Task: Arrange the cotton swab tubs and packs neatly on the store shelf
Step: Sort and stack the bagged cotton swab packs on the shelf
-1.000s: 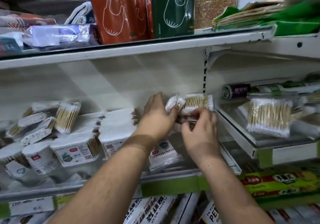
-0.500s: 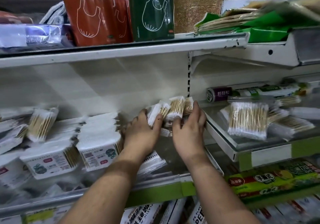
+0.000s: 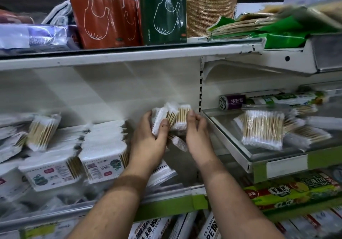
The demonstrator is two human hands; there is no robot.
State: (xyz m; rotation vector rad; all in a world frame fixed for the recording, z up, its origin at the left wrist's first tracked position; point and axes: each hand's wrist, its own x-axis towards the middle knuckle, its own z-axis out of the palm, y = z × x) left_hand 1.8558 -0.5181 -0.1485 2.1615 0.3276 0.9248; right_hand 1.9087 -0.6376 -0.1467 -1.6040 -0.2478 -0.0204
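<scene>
Both hands are up at the right end of the middle shelf [image 3: 162, 200], close to its back wall. My left hand [image 3: 148, 142] grips a small upright bundle of clear cotton swab packs [image 3: 174, 116] with wooden sticks. My right hand [image 3: 198, 127] holds the same bundle from the right, fingertips on its top edge. One more small pack [image 3: 178, 142] lies just below, between my hands. Stacked white swab tubs [image 3: 103, 157] stand left of my left hand, with more tubs [image 3: 50, 172] and a tilted pack [image 3: 42, 131] further left.
A neighbouring shelf [image 3: 277, 163] on the right carries loose swab packs [image 3: 262, 129] and a film roll [image 3: 268, 100]. Above, orange [image 3: 96, 15] and green [image 3: 162, 11] bag rolls stand on the upper shelf. Boxed goods [image 3: 288, 192] fill the level below.
The packs in my hands have been drawn together into a tighter upright bundle, and both hands closed in around it. The view has drifted right, so the shelf contents sit further left.
</scene>
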